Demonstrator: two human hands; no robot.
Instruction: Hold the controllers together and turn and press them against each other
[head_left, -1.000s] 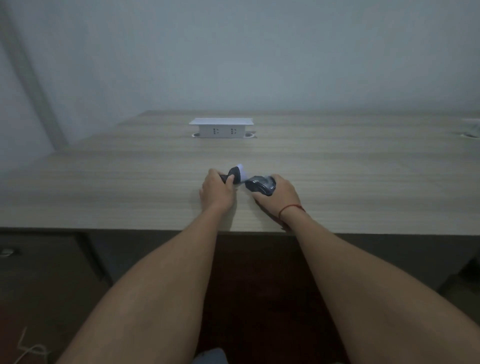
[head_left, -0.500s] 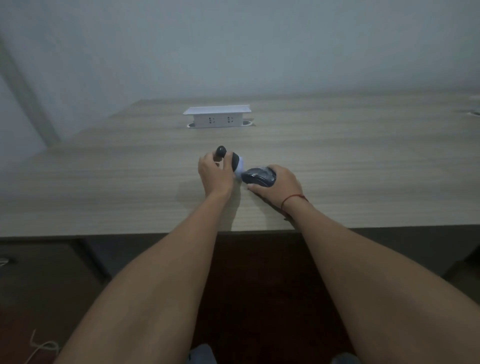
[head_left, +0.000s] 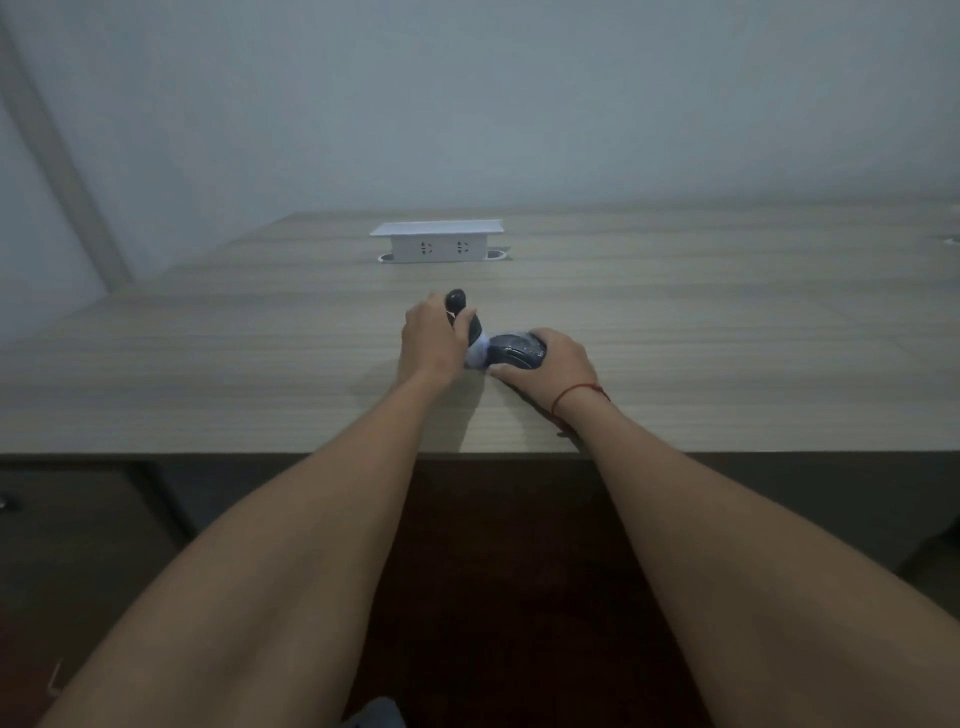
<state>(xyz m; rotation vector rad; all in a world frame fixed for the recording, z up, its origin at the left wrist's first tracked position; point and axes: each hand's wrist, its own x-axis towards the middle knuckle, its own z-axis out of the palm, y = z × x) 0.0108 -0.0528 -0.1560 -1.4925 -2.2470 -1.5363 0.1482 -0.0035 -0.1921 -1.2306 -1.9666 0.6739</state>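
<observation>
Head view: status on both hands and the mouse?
Left hand grips dark handheld device. Right hand holds mouse on desk. Nothing blocking; socket box well behind.

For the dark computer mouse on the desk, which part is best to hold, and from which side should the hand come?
Hold the mouse across its two long sides, palm over the rounded back, coming from above and from the near right, as the right hand does now. Its low domed shape fits a cupped palm. Its left end is probably best avoided: the dark handled tool in the left hand meets it there.
</observation>
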